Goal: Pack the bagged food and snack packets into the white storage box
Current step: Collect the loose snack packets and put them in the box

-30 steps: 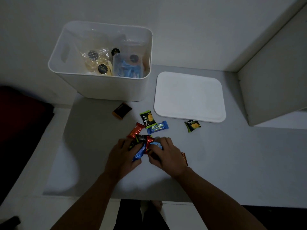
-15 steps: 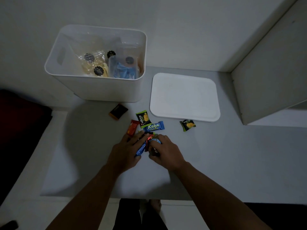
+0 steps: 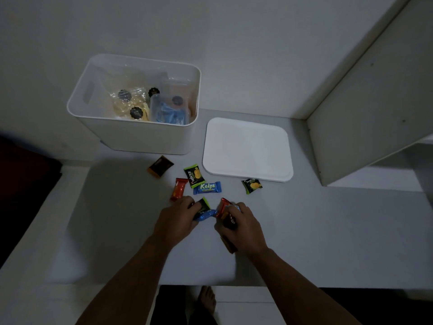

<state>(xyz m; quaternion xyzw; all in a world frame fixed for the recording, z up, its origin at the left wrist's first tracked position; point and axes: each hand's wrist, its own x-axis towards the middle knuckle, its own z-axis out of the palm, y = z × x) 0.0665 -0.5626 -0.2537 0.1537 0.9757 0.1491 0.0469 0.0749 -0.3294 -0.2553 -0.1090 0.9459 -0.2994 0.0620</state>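
Observation:
The white storage box [image 3: 140,137] stands open at the back left, with clear bags of food [image 3: 131,106] inside. Loose snack packets lie in front of it: a dark brown one [image 3: 160,169], a green Nextar one [image 3: 194,175], a red one [image 3: 179,188], a blue Kalpa one [image 3: 207,187] and a second green one [image 3: 251,186]. My left hand [image 3: 175,220] grips a blue packet [image 3: 206,215] and a dark green one [image 3: 203,205]. My right hand [image 3: 242,228] is closed around red and dark packets [image 3: 224,207]. Both hands rest on the table.
The box's white lid [image 3: 248,148] lies flat to the right of the box. A grey panel [image 3: 375,113] rises at the right. The table's front edge [image 3: 140,281] is near my body, with my bare foot [image 3: 207,299] below it.
My two hands were pressed together over one heap of packets; now they have drawn apart, each keeping some packets. The view has shifted a little.

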